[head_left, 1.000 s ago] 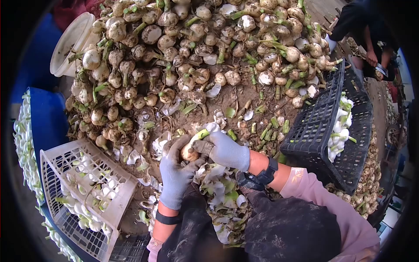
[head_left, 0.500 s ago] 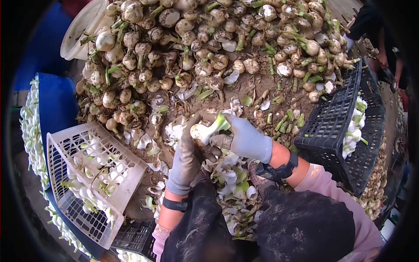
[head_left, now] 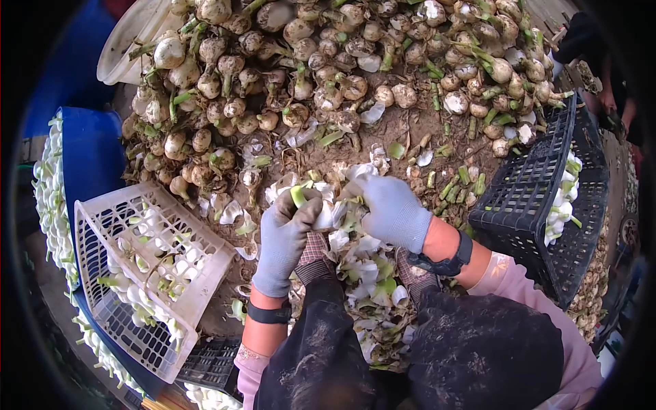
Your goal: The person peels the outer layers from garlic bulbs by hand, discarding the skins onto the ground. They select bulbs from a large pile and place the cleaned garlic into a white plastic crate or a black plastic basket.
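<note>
My left hand (head_left: 287,229), in a grey-blue work glove, is closed around a garlic bulb (head_left: 324,217). The bulb's white side faces right, and its cut green stem (head_left: 298,196) sticks up between thumb and fingers. Close by on the right, my gloved right hand (head_left: 391,210) has its fingers pinched on loose garlic skin (head_left: 352,210) beside the bulb. The fingertips are partly hidden. Below both hands, a heap of shed skins (head_left: 369,280) lies between my legs.
Unpeeled, soil-covered garlic (head_left: 328,96) is piled ahead. A tilted white crate (head_left: 205,287) with cleaned bulbs stands left, beside a blue container (head_left: 92,147). At right is a black crate (head_left: 523,198) holding white bulbs. A pale tub (head_left: 126,51) sits at upper left.
The hands have moved apart. The bulb has turned in my left hand, its stem now pointing up-left, and my right hand has shifted right, from the stem to the loose skin.
</note>
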The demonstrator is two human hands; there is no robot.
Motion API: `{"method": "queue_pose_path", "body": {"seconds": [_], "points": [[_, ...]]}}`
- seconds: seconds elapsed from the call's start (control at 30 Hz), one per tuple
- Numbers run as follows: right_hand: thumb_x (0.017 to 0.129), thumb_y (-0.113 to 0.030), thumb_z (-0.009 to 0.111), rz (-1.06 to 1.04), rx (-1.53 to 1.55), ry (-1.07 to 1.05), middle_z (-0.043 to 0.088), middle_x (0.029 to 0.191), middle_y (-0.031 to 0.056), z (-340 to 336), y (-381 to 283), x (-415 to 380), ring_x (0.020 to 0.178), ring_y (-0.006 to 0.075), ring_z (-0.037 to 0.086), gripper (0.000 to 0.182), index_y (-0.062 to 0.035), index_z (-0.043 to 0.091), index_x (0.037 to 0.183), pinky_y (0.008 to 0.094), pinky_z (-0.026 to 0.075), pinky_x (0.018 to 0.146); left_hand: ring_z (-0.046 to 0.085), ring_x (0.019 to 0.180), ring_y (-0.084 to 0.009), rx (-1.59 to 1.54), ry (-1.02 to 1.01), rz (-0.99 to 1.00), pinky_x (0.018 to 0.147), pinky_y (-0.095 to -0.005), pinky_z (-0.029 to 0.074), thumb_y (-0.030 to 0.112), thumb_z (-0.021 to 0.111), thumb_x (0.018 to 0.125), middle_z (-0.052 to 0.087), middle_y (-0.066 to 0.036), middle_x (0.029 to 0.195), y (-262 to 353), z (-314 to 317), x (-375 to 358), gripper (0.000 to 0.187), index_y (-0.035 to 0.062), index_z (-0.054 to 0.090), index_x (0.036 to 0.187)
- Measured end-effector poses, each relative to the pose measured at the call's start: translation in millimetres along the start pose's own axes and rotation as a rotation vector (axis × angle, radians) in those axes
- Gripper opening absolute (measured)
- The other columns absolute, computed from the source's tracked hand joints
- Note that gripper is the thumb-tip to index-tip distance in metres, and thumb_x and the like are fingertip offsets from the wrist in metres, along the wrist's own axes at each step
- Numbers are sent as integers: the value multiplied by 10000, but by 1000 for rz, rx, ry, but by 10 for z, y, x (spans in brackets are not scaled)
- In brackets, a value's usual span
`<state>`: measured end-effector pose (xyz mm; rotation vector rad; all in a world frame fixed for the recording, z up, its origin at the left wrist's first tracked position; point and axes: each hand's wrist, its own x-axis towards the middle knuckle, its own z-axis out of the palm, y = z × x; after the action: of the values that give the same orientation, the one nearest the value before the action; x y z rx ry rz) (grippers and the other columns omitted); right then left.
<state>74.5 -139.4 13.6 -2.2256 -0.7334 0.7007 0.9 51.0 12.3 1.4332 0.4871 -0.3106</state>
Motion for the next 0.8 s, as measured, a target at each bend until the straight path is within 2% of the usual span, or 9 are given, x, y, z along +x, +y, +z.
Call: {"method": "queue_pose_path", "body": {"seconds": [0.1,0.2,0.23,0.3,0.33,0.43,0.6,0.7,0.8], "points": [[703,-129,633,89,-334,64,660,865,174,-9,108,14,852,321,663,218,-53,632,908,403,526,706,647,975,-218,-349,-66,-6,878,-332,529,237,646,908,650,-134,1085,-13,4,-47,374,-41,576,1149],[725,-175,626,157,-406,-357,683,847,153,108,85,-137,841,308,680,168,-78,683,850,421,535,707,597,1118,-275,-718,-86,91,969,-396,489,212,628,915,574,-177,1253,28,60,-76,461,-29,498,1287],[777,-212,595,97,-353,-602,690,876,147,191,85,-217,868,311,680,282,-74,661,1013,414,538,730,599,1109,-262,-768,-41,140,954,-387,500,175,643,904,563,-158,1271,-16,25,-57,445,-14,510,1285],[828,-307,589,-55,-262,-631,691,884,137,141,-90,-345,874,315,679,431,-83,576,1196,420,538,746,611,1071,-236,-646,72,55,924,-358,518,117,652,893,577,-135,1249,-56,-46,-42,413,-8,530,1268],[845,-387,602,-24,-273,-443,683,891,149,138,-135,-350,858,317,678,532,-135,487,1299,433,534,741,614,1024,-196,-532,126,38,890,-324,533,41,645,883,597,-125,1200,-34,-36,-59,367,-21,552,1232],[839,-346,622,112,-5,-35,675,853,181,-50,-181,-55,829,332,673,400,-97,613,1152,434,530,735,611,991,-172,-242,160,68,870,-308,536,-16,619,875,613,-119,1149,-57,-5,-99,340,-24,563,1210],[800,-217,618,130,-27,-62,673,843,203,24,-206,209,838,359,666,299,-52,651,1047,439,529,749,619,910,-140,114,213,288,814,-277,531,-72,671,802,626,-124,1088,-186,71,-86,201,-11,570,966],[773,-181,619,165,-21,-75,669,843,224,124,-184,225,843,381,660,282,-50,650,1020,451,528,757,622,844,-146,150,278,363,765,-267,492,48,781,730,658,-83,931,-182,86,-108,216,25,646,896],[907,-224,545,179,-83,-24,663,880,166,145,-121,208,853,356,644,196,-66,649,957,444,511,704,645,848,-170,218,300,395,747,-291,504,21,766,711,668,-97,898,-117,122,-121,195,33,659,874]]}}
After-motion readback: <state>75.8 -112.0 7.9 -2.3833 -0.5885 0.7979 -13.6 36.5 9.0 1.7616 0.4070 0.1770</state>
